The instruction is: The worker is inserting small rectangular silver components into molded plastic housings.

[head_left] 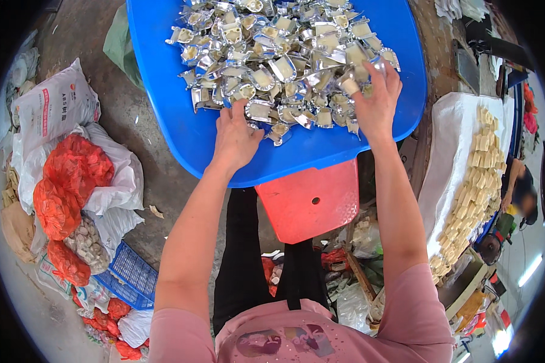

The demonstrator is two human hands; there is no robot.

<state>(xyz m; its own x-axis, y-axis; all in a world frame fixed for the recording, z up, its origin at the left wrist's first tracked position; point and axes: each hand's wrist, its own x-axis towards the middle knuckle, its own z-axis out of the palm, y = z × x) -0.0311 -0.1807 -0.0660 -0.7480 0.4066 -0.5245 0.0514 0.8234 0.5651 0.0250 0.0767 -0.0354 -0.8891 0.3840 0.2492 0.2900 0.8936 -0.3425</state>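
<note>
A wide blue plastic tub (272,168) holds a heap of small silver-and-cream plastic parts (283,68), shiny like chrome on the outside with pale insides. At the near left edge of the heap is my left hand (236,138), its thumb and fingers apart and fingertips touching the parts. My right hand (378,103) is over the right side of the heap. A small silver-and-cream part (349,85) shows at its thumb, slightly blurred, with the fingers curled round it. Some fingertips are hidden among the parts.
Below the tub's near edge is a red plastic stool (309,202). On the right, a white sheet-lined surface (445,145) carries rows of cream blocks (475,181). At left lie a white sack (54,109), red bags (72,175) and a blue crate (126,275). Another person (524,193) is at far right.
</note>
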